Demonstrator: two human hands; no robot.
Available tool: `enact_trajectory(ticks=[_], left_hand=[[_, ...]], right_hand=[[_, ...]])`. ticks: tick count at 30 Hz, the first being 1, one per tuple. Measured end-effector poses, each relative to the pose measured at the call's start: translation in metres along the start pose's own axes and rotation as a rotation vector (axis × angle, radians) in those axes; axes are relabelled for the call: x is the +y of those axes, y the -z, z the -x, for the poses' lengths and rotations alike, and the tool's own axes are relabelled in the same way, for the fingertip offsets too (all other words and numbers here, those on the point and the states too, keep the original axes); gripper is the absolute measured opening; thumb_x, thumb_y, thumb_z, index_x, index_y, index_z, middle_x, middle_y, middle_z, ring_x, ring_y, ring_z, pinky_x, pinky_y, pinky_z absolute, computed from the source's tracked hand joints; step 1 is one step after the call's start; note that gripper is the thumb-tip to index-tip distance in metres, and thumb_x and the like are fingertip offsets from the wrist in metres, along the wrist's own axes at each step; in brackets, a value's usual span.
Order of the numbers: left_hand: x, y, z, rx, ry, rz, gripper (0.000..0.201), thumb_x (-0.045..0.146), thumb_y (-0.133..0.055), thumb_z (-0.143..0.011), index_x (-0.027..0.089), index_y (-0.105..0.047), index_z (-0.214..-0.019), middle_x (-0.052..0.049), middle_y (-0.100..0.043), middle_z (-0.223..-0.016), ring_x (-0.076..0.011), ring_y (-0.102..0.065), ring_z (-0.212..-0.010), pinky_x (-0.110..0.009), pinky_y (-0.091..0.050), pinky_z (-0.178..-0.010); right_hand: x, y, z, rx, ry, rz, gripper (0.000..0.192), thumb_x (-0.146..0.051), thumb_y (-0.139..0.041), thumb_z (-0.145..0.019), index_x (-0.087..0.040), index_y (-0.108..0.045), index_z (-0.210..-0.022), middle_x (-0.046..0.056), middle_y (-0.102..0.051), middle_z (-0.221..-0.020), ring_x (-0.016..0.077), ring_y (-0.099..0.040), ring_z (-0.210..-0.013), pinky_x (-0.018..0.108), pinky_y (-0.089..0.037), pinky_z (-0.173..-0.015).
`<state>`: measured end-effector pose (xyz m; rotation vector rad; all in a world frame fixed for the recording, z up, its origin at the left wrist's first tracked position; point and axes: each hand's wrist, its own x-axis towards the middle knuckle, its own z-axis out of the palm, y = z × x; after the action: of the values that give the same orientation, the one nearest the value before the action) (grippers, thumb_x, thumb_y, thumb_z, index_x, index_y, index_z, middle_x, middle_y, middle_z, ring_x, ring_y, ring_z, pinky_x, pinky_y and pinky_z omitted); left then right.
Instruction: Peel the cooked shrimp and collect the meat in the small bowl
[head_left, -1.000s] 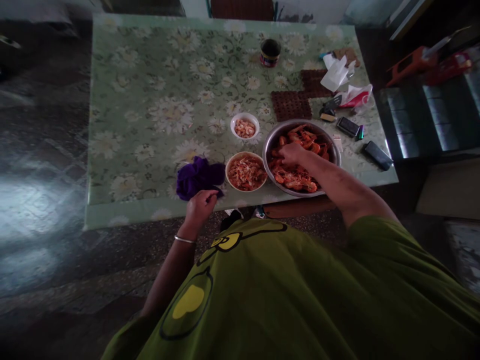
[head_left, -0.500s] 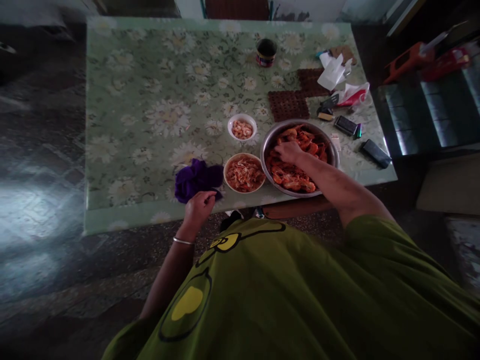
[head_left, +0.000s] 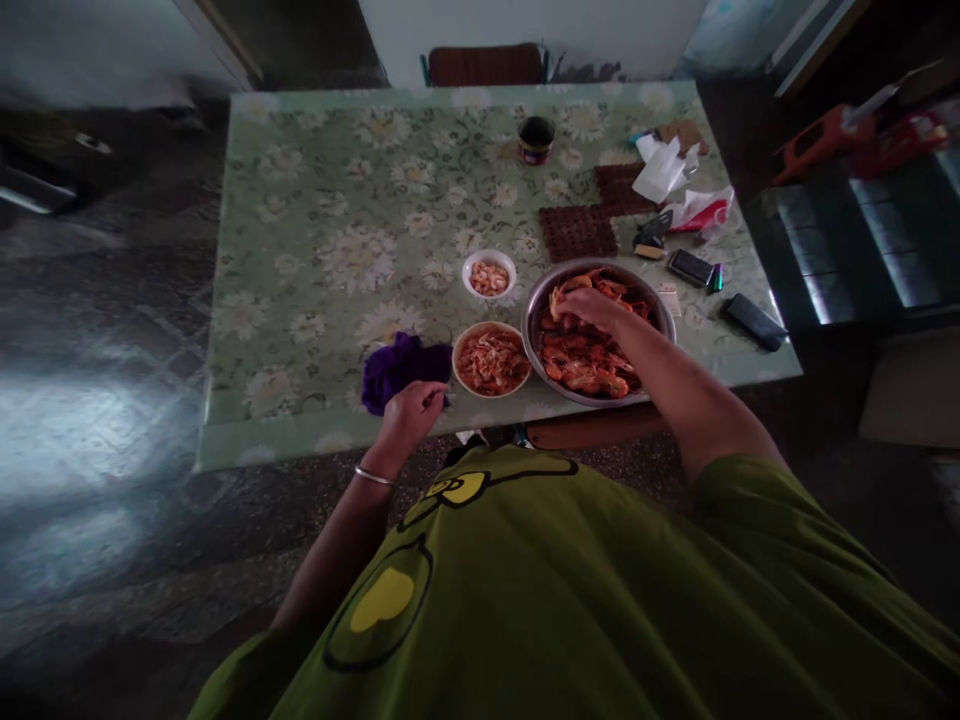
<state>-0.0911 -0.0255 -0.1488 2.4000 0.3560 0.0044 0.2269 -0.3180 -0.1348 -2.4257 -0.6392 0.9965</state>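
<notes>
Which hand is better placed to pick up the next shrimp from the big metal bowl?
Probably the right hand: it is already inside the metal bowl, on the shrimp. The left hand rests at the table edge by the purple cloth.

No writing, label, brand or number is legible on anything on the surface (head_left: 315, 240).

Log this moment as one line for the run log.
right hand: in metal bowl, on shrimp | left hand: at purple cloth | shell bowl between
</notes>
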Motion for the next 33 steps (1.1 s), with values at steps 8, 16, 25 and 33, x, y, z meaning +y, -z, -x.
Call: enact_trajectory(ticks=[8, 16, 25, 33], left_hand=[[0.098, 0.013, -0.083, 0.004, -0.502, -0.069, 0.041, 0.029, -0.047, -0.103, 0.02, -0.068, -0.137, -0.014, -0.07, -0.141, -0.0273, -0.066, -0.131, -0.041, -0.054, -0.11], [0.122, 0.001, -0.122, -0.122, -0.632, 0.053, 0.033, 0.033, -0.057, -0.104, 0.012, -0.075, -0.122, -0.017, -0.079, -0.115, -0.0277, -0.075, -0.107, -0.04, -0.058, -0.099], [0.11, -0.007, -0.115, -0.124, -0.176, 0.602, 0.023, 0.02, -0.068, -0.089, 0.014, -0.084, -0.105, -0.006, -0.083, -0.097, -0.0227, -0.074, -0.089, -0.03, -0.056, -0.083], [0.102, 0.0, -0.112, -0.233, -0.06, 0.753, 0.032, 0.019, -0.056, -0.089, 0.017, -0.058, -0.057, 0.001, -0.055, -0.056, -0.0127, -0.048, -0.057, -0.026, -0.039, -0.057]], right_hand=[[-0.061, 0.017, 0.065, -0.112, 0.033, -0.254, 0.036, -0.031, -0.041, -0.103, -0.018, -0.075, -0.099, 0.012, -0.081, -0.099, 0.0236, -0.075, -0.084, 0.031, -0.058, -0.074], [-0.105, -0.035, 0.088, 0.156, 0.143, -0.659, 0.046, -0.062, -0.056, -0.095, -0.02, -0.067, -0.08, 0.004, -0.07, -0.078, 0.0176, -0.063, -0.067, 0.028, -0.051, -0.063], [-0.117, -0.108, 0.07, 0.803, 0.357, -0.431, 0.044, -0.051, -0.063, -0.092, -0.022, -0.077, -0.121, 0.011, -0.077, -0.12, 0.0278, -0.07, -0.113, 0.043, -0.056, -0.103], [-0.13, -0.128, 0.073, 0.843, 0.244, 0.089, 0.053, -0.034, -0.057, -0.098, -0.014, -0.065, -0.146, 0.018, -0.077, -0.118, 0.0304, -0.071, -0.106, 0.041, -0.058, -0.094]])
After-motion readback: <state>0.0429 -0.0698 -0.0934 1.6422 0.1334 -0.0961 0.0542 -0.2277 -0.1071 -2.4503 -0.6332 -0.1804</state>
